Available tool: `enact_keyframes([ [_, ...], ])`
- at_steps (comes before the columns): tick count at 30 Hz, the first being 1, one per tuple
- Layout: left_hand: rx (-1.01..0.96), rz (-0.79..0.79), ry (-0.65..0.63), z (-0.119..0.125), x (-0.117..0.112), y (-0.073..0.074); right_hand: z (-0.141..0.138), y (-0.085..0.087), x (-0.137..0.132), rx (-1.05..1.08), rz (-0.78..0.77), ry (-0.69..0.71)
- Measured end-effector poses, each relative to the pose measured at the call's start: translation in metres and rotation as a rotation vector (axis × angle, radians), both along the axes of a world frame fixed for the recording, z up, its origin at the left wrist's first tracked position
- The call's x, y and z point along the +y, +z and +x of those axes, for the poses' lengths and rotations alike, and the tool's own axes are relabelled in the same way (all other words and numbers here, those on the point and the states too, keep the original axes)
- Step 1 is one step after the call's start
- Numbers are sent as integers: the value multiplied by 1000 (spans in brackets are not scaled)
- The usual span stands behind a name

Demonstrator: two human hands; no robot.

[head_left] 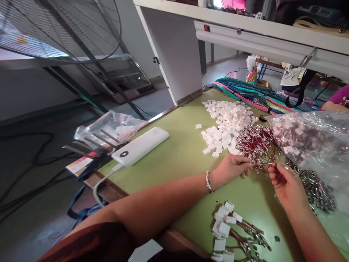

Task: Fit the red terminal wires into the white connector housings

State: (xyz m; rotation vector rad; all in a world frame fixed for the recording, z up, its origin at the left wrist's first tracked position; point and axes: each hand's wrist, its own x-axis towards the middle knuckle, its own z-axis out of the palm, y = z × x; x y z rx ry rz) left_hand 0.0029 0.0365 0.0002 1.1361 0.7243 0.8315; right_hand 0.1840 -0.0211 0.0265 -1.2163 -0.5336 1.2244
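Note:
Both hands meet at the near edge of a tangled pile of short red wires [257,140] with silver metal terminals. My left hand [231,168] is closed, thumb and forefinger pinched on one end of a red wire. My right hand [289,185] grips the same wire near its other end between thumb and fingers; the pile behind makes its exact course hard to follow. Beyond lies a heap of small white plastic connector housings [229,116]. Nearer to me, several white housings with red wires attached form a loose group [225,229].
A clear plastic bag [313,134] with white pieces lies at the right, beside a bundle of dark wires with metal terminals [317,189]. A white power bank [141,145] with a cable rests at the left table edge. Coloured cables [245,94] lie at the back.

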Motion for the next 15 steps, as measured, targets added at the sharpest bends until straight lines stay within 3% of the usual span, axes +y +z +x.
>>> enact_keyframes([
  [6,-140,-160,-81,-7,-3,7,-11,-3,-8,9,32,30],
  [15,-140,-245,-97,-7,-2,7,-10,-9,-9,13,31,47],
])
